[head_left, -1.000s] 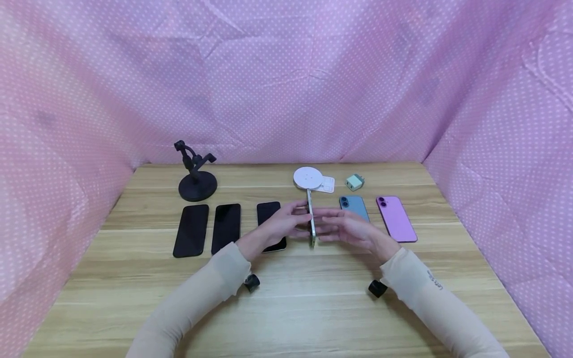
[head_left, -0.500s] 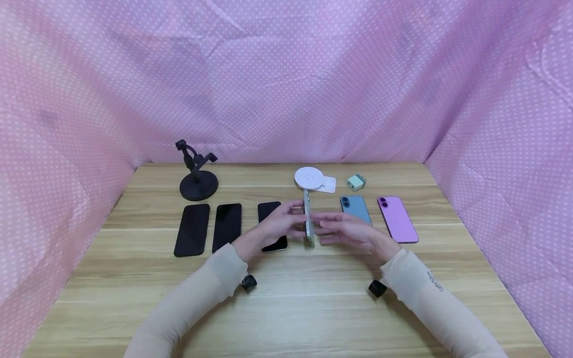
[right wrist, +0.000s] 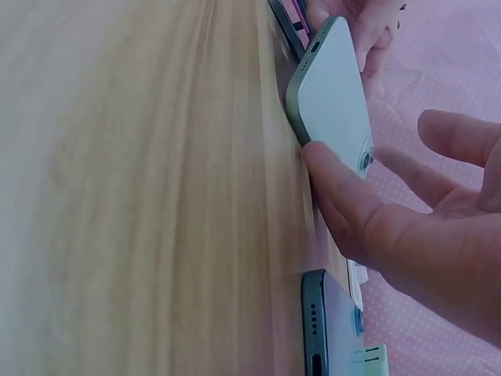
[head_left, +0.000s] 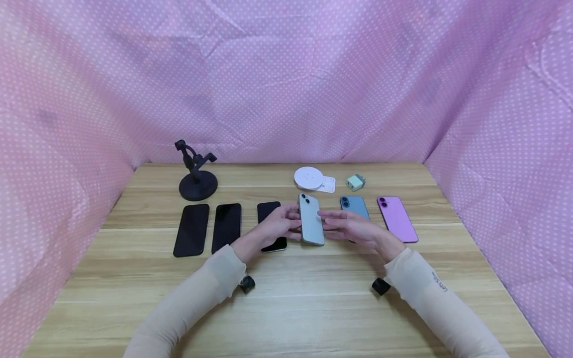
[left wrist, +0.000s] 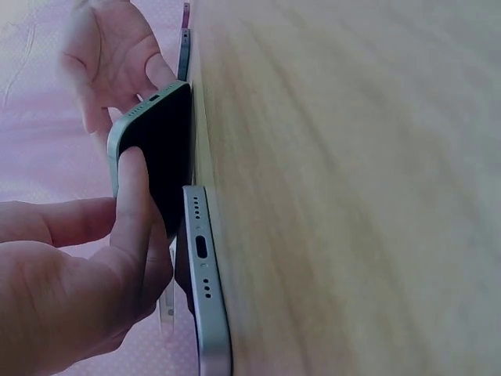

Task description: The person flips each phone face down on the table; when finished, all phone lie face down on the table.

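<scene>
A pale smartphone [head_left: 312,223] leans at a tilt close over the table's middle, its two-lens back facing up. My left hand [head_left: 274,226] pinches its left edge; in the left wrist view the fingers [left wrist: 131,184] lie against the dark screen side and the rim. Relaxed fingers of my right hand [head_left: 355,229] reach to the opposite edge, and the right wrist view has one fingertip [right wrist: 319,157] at the phone's lower rim. Beneath my left wrist lies a black-screened phone [head_left: 268,214]; a blue phone [head_left: 355,205] is partly hidden by my right hand.
Two more phones, a black one [head_left: 191,230] and another black one [head_left: 227,226], lie at left, a purple phone [head_left: 397,219] at right. Behind are a black stand [head_left: 198,186], a white round charging pad [head_left: 308,177] and a plug adapter [head_left: 355,182].
The pale phone has turned from standing on edge to tilted, its back now facing up, its left edge still in my left hand. My right hand has shifted slightly right.
</scene>
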`<state>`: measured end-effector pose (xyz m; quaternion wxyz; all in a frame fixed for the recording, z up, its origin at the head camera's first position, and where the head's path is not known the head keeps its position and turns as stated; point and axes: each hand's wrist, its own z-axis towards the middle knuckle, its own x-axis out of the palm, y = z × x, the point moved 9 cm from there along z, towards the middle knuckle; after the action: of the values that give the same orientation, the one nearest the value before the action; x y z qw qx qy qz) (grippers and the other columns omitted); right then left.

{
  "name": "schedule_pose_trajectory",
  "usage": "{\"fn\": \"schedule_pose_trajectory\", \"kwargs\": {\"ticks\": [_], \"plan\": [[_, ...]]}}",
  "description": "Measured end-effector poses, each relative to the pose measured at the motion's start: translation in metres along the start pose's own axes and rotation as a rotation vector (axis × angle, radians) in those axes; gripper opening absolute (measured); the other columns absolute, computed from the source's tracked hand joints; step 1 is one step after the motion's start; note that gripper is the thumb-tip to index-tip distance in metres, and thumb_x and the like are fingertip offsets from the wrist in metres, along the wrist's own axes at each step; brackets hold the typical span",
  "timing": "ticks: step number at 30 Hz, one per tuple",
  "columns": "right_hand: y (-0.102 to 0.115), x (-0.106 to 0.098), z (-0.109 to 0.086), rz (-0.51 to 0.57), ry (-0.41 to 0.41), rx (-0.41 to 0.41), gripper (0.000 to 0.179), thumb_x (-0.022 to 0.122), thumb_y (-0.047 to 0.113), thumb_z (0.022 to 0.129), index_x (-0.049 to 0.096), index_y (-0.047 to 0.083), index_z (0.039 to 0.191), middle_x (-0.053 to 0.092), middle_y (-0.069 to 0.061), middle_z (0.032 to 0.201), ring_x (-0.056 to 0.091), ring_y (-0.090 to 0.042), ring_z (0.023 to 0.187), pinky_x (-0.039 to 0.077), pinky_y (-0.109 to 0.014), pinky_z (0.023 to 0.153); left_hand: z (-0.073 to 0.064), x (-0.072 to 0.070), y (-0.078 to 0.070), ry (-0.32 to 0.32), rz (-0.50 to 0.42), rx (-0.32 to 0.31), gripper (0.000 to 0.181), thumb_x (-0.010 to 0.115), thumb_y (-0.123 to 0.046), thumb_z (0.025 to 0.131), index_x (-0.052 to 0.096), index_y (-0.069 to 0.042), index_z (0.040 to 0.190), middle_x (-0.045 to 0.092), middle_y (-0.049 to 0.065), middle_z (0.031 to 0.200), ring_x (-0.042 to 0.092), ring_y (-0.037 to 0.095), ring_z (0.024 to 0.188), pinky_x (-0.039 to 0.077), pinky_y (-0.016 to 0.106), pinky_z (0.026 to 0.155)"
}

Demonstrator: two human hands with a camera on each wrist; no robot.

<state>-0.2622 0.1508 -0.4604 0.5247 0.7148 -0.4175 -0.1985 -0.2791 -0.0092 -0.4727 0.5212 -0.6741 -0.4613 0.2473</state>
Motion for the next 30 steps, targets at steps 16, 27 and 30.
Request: {"fn": "schedule_pose_trajectory", "kwargs": {"ticks": [16, 27, 30], "plan": [[0.000, -0.014, 0.000, 0.011, -0.084, -0.006, 0.056, 0.048, 0.014, 0.109, 0.027, -0.002, 0.158, 0.021, -0.020, 0.165, 0.027, -0.039, 0.148, 0.039, -0.048, 0.114, 0.001, 0.005, 0.006, 0.028, 0.079, -0.070, 0.049, 0.050, 0.006, 0.103, 0.040, 0.003, 0.151, 0.056, 0.020, 0.132, 0.063, 0.027, 0.110, 0.059, 0.038, 0.089], [0.000, -0.013, -0.002, 0.015, -0.057, -0.022, 0.056, 0.046, 0.013, 0.109, 0.024, -0.005, 0.158, 0.018, -0.021, 0.166, 0.024, -0.040, 0.149, 0.038, -0.049, 0.114, -0.002, 0.005, 0.005, 0.011, 0.191, -0.105, 0.054, 0.054, -0.001, 0.104, 0.035, 0.005, 0.153, 0.049, 0.020, 0.142, 0.059, 0.028, 0.120, 0.058, 0.034, 0.090], [0.000, -0.013, -0.002, 0.015, -0.062, -0.016, 0.056, 0.046, 0.013, 0.109, 0.025, -0.003, 0.158, 0.019, -0.020, 0.166, 0.024, -0.039, 0.149, 0.038, -0.049, 0.114, -0.003, 0.005, 0.004, 0.013, 0.199, -0.106, 0.054, 0.054, -0.002, 0.104, 0.034, 0.005, 0.154, 0.048, 0.021, 0.144, 0.058, 0.028, 0.122, 0.058, 0.034, 0.091]]}}
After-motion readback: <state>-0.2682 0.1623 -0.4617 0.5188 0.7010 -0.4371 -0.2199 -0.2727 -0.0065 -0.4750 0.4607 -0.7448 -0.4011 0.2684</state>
